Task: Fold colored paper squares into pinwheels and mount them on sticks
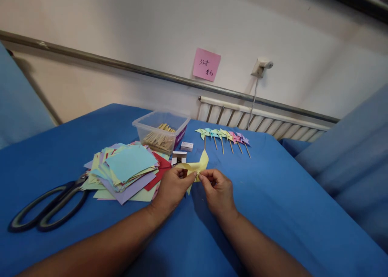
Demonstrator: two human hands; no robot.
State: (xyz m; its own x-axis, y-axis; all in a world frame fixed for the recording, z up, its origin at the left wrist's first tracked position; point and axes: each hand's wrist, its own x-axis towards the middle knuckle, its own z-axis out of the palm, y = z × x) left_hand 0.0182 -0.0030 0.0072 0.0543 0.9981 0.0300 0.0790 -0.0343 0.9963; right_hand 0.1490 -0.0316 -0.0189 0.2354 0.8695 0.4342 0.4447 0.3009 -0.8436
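Both of my hands meet over the blue cloth at the centre of the view. My left hand (pixel 172 188) and my right hand (pixel 216 189) pinch a yellow paper pinwheel (pixel 200 164) between their fingertips. One yellow blade sticks up above the fingers. The rest of the pinwheel is hidden behind my fingers. A pile of coloured paper squares (pixel 125 170) lies just left of my left hand.
Large black scissors (pixel 45 208) lie at the left. A clear plastic box (pixel 161 132) with wooden sticks stands behind the pile, with a small white box (pixel 187 146) next to it. Several finished pinwheels on sticks (pixel 223 136) lie in a row. A pink note (pixel 206 64) hangs on the wall.
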